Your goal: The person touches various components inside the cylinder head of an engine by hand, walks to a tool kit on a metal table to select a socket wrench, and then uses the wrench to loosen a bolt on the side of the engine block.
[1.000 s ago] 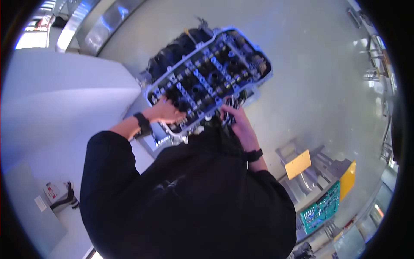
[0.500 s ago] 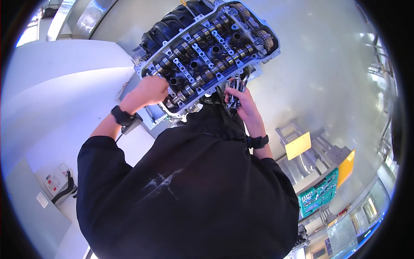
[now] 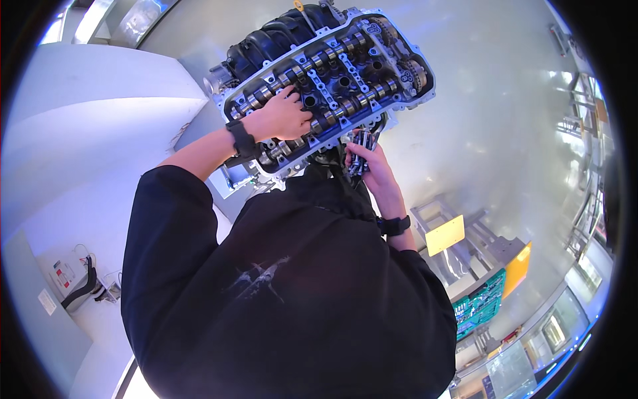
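Right hand (image 3: 379, 166): fingers clamped on bolts (image 3: 363, 139). Left hand (image 3: 279, 120) over engine (image 3: 325, 94); can't tell fingers' state.

No text can be read; the white label (image 3: 47, 302) on the grey panel (image 3: 56, 338) is too small.

Camshafts (image 3: 343, 108) inside engine head (image 3: 429, 88); manifold (image 3: 266, 48) behind far edge; sprockets (image 3: 417, 73), right end; bolts (image 3: 362, 145) in right hand (image 3: 380, 171), near edge.
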